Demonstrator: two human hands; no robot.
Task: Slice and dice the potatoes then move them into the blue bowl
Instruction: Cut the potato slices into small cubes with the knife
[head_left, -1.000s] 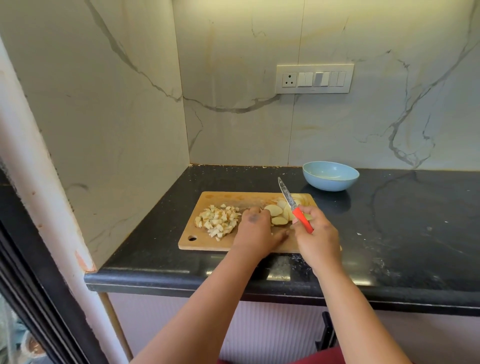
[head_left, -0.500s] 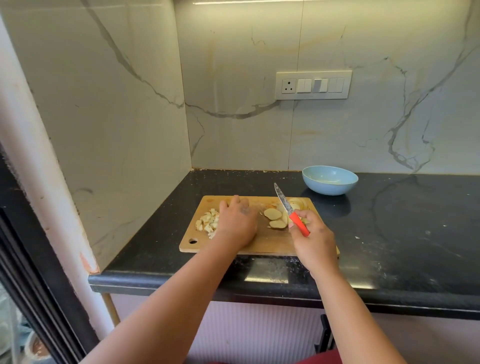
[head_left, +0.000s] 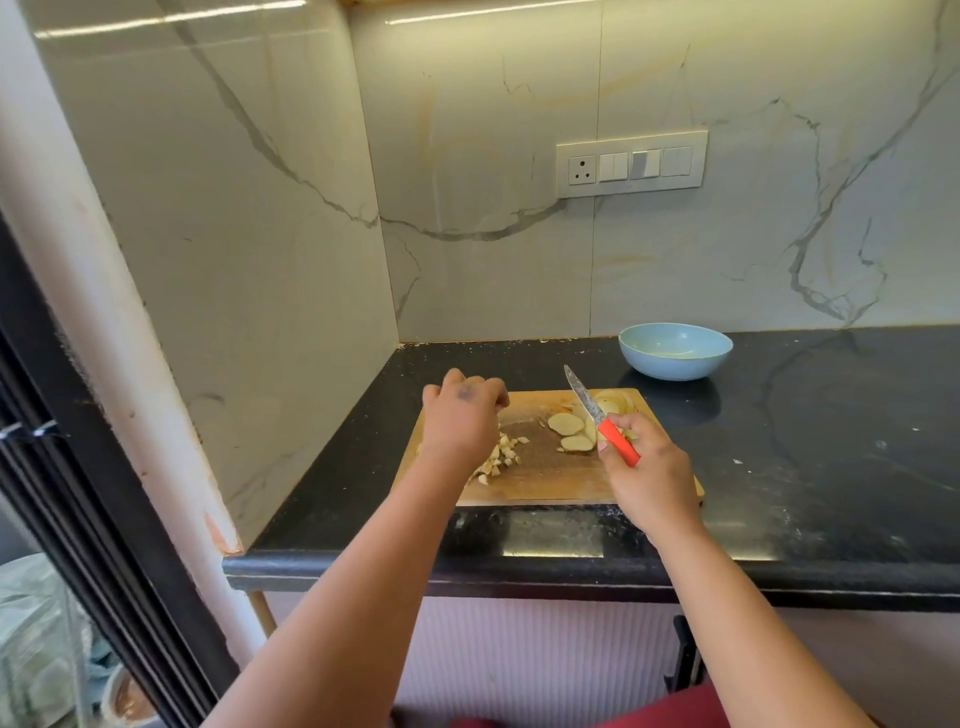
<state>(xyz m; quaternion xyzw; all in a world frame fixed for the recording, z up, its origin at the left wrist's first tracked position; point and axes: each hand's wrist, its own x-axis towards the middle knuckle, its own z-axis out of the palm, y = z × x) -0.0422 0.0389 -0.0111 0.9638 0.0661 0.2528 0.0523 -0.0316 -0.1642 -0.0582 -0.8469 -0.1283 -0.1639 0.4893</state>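
While the right hand (head_left: 652, 475) keeps a firm grip round the red handle of the knife (head_left: 597, 415), the blade points up and away toward the upper middle of the frame, tip in the air above the potato slices (head_left: 569, 428). That raised point is the worry: a careless swing could catch the left hand (head_left: 462, 421), which hovers over the diced pile (head_left: 498, 457) at centre left. Its fingers curl downward; whether they pinch any dice, I cannot tell. Slices lie mid-board, just beside the blade, not yet diced. Dice sit near the left edge of the cutting board (head_left: 550, 478), so a hasty scoop could spill them onto the black desk (head_left: 805, 467). The blue bowl (head_left: 675, 351) waits at upper right, well apart from the pile — a long carry.
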